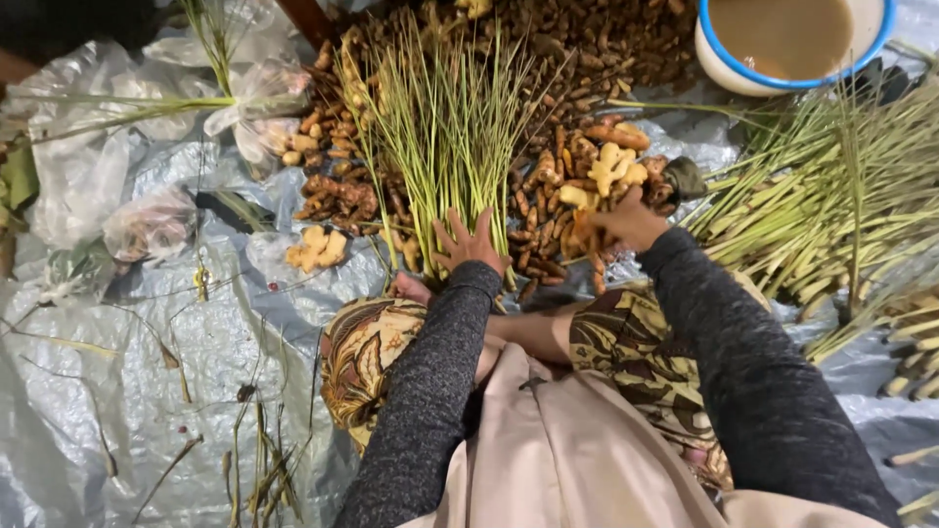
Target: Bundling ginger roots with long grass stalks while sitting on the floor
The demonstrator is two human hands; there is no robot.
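Underneath, crinkled grey plastic sheet [117, 372], left hand [469, 242] splayed on lemongrass bundle [445, 137], right hand [626, 223] gripping ginger [611, 166].

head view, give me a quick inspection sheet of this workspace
surface: grey plastic sheet spread on the ground, crumpled
job's things: bundle of green stalks fanned out; pile of brown roots behind and beside it; pale ginger pieces
clutter: plastic bags, loose dry stems, more stalks at right, blue-rimmed bowl of cloudy liquid
grippers: left hand spread on the bundle's base; right hand on the roots
cables: nothing seen
surroundings: nothing seen
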